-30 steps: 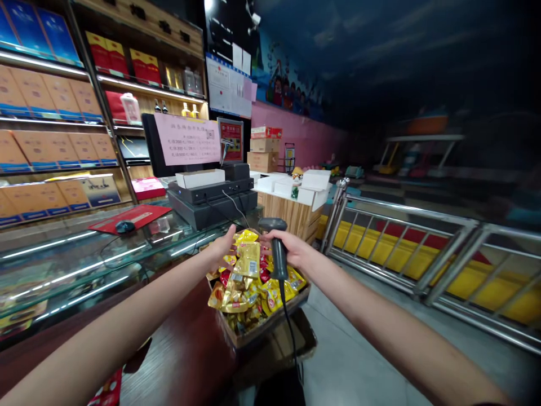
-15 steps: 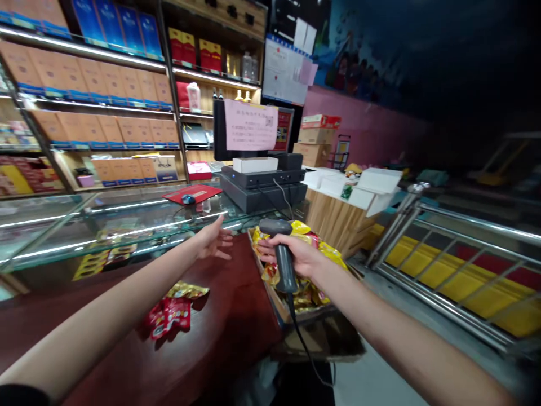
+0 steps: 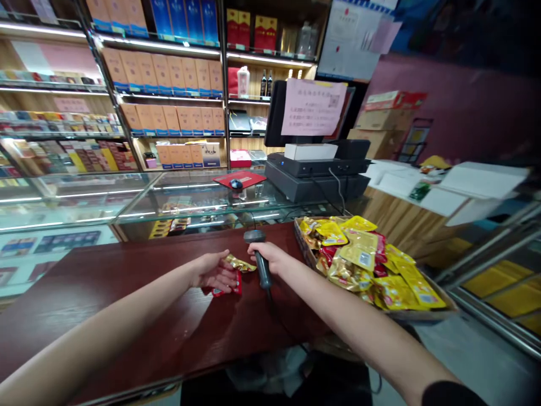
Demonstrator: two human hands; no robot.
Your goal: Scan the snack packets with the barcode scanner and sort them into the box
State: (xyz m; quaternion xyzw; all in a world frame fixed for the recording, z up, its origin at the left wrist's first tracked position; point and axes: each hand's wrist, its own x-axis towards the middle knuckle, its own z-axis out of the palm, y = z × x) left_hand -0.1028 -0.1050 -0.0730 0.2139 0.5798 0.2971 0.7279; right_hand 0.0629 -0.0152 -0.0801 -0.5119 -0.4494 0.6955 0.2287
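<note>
The scanner (image 3: 264,272), gripped by the right hand (image 3: 273,258), has been shifted from above the box (image 3: 422,317) to above the desk (image 3: 127,268); the left hand (image 3: 214,272), loosely spread, has been brought to the red packet (image 3: 239,283).

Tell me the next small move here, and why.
Probably close the left grip on the red packet: that grip looks open and is right at the packet, beside a gold packet, while the right grip holds the scanner, so only the left seems free.
</note>
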